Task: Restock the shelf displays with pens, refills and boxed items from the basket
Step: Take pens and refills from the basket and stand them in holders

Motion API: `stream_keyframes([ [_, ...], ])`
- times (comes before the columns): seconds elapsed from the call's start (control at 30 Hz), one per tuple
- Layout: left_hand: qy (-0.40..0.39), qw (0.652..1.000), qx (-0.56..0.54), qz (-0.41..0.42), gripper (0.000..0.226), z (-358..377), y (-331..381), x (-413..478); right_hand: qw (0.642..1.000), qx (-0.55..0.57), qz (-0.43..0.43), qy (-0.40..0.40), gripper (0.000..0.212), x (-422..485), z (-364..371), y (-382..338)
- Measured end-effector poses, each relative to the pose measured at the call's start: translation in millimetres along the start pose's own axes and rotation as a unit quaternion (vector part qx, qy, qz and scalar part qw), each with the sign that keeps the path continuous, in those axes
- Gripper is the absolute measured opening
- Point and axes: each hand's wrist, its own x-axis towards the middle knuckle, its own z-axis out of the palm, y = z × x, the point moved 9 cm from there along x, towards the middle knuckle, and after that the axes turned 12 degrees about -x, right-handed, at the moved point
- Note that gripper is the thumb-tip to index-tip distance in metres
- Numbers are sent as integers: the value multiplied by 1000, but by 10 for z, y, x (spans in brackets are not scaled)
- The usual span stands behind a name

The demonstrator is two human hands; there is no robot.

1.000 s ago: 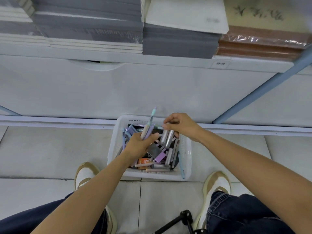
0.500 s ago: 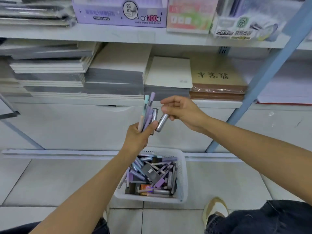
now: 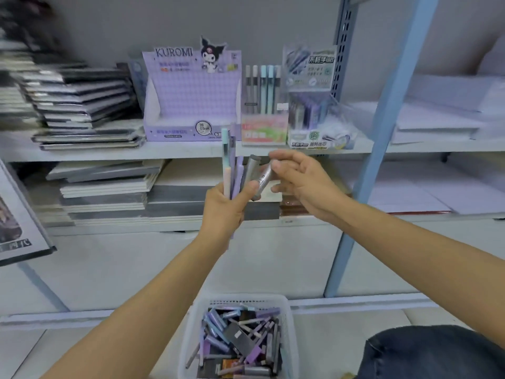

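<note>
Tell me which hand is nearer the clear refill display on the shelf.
Right. The right hand is just below the clear refill display, pinching a silver tube; the left hand is lower and further left, gripping a bundle of pens.

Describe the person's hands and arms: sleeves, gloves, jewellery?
Both bare: left hand and right hand show no gloves, and no rings that I can make out. The left forearm and right forearm are uncovered to the frame edge; no sleeve, watch or band in view. Dark blue jeans show at lower right.
</note>
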Motion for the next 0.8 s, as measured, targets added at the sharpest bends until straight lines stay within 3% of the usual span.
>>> stream_keyframes([
  [0.13, -40, 999, -9, 24, 29, 333, 316, 140, 996, -44, -67, 36, 14, 105, -330, -473],
  [0.37, -71, 996, -7, 57, 40, 786, 677, 428, 985, 7, -115, 128, 8, 327, -1169, -967],
  [0.57, -31, 997, -45, 60, 38, 1053, 734, 663, 994, 15, -88, 68, 21, 346, -1214, -815],
  [0.7, -33, 995, -52, 73, 48, 1164, 771, 802, 992, -103, -75, 21, 22, 381, -1168, -821],
  [0.8, -58, 991, -41, 111, 39, 1311, 873, 862, 977, -193, -86, -1, 32, 440, -1126, -896],
])
